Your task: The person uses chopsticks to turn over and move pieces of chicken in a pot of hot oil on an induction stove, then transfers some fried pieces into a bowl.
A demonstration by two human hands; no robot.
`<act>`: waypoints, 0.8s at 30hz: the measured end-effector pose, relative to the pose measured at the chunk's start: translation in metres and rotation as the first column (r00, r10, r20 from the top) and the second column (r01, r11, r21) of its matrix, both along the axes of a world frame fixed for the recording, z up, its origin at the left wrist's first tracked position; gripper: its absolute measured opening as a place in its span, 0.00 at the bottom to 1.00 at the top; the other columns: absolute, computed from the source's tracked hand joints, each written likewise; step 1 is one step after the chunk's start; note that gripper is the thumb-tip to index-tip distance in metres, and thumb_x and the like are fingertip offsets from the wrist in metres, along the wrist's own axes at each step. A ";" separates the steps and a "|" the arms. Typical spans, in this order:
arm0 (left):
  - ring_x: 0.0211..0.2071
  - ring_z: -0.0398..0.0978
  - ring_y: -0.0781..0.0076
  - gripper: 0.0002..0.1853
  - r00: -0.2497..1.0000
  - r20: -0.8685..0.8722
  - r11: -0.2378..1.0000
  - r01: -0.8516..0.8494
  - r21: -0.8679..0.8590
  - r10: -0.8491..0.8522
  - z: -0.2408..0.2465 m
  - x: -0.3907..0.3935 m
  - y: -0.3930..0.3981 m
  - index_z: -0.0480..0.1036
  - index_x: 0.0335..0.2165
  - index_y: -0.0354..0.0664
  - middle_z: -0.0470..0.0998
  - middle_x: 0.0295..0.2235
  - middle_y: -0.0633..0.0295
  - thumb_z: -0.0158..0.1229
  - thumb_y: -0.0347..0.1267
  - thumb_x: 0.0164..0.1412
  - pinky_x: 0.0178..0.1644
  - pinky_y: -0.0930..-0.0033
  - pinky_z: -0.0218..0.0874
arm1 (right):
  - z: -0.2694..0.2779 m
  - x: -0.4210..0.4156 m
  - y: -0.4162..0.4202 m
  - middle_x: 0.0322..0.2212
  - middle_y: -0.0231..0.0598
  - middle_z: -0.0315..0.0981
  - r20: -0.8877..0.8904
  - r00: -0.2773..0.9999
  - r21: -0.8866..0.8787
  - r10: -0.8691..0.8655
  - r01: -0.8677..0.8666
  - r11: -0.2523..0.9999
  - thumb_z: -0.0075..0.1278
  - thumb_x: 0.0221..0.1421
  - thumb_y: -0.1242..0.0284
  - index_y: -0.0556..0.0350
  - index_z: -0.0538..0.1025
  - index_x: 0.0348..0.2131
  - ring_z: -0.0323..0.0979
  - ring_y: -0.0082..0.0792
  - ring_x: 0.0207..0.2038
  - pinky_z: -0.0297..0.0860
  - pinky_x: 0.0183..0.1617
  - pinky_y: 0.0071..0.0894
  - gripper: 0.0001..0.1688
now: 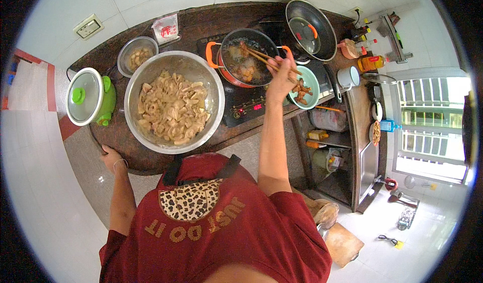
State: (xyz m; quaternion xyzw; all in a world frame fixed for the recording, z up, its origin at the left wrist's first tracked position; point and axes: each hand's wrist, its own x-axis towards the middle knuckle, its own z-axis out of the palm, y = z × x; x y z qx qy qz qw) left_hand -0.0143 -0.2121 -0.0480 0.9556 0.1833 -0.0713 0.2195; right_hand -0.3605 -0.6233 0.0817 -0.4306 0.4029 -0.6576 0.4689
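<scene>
My right hand grips a pair of wooden chopsticks, their tips at a browned piece of food in a dark frying pot with orange handles. More pieces fry in bubbling oil there. The pot sits on an induction cooktop with a lit red display. Beneath my right hand, a pale green bowl holds several browned pieces. My left hand rests on the counter's rounded edge. Between my hands stands a large steel bowl of raw, sliced, coated meat.
A green pot with a glass lid and a small metal bowl stand left. Behind are a plastic bag and a large wok with a glass lid in it. A white mug and bottles line the right.
</scene>
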 end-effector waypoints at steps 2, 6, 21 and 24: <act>0.46 0.70 0.39 0.41 1.000 -0.006 1.000 -0.013 -0.011 0.013 0.002 -0.002 -0.001 0.65 0.48 0.31 0.72 0.45 0.38 0.39 0.60 0.59 0.50 0.48 0.60 | -0.006 -0.022 -0.008 0.34 0.43 0.73 0.076 0.997 0.049 -0.005 0.001 0.999 0.44 0.63 0.66 0.63 0.65 0.53 0.76 0.32 0.31 0.75 0.32 0.27 0.24; 0.47 0.70 0.39 0.41 1.000 -0.007 1.000 -0.019 0.022 0.020 -0.013 0.006 0.003 0.64 0.49 0.31 0.72 0.46 0.38 0.39 0.60 0.59 0.51 0.48 0.60 | -0.007 -0.052 -0.010 0.34 0.45 0.73 0.171 0.975 0.181 -0.138 0.107 0.978 0.45 0.62 0.63 0.61 0.64 0.52 0.76 0.35 0.32 0.75 0.33 0.31 0.25; 0.43 0.72 0.39 0.41 0.993 0.120 1.000 0.020 0.009 -0.021 -0.029 0.009 0.009 0.67 0.46 0.29 0.73 0.43 0.37 0.40 0.60 0.59 0.48 0.49 0.62 | 0.016 -0.102 0.004 0.38 0.46 0.71 0.170 0.961 0.106 -0.220 0.204 0.973 0.41 0.64 0.64 0.60 0.59 0.56 0.74 0.33 0.35 0.76 0.34 0.29 0.26; 0.42 0.73 0.39 0.41 0.994 0.109 0.998 0.034 -0.053 -0.028 -0.041 0.013 0.017 0.67 0.45 0.29 0.74 0.42 0.37 0.39 0.61 0.58 0.47 0.48 0.63 | 0.046 -0.133 0.006 0.37 0.43 0.71 0.153 0.953 -0.044 -0.263 0.272 0.961 0.42 0.64 0.63 0.59 0.60 0.55 0.74 0.32 0.35 0.75 0.35 0.29 0.26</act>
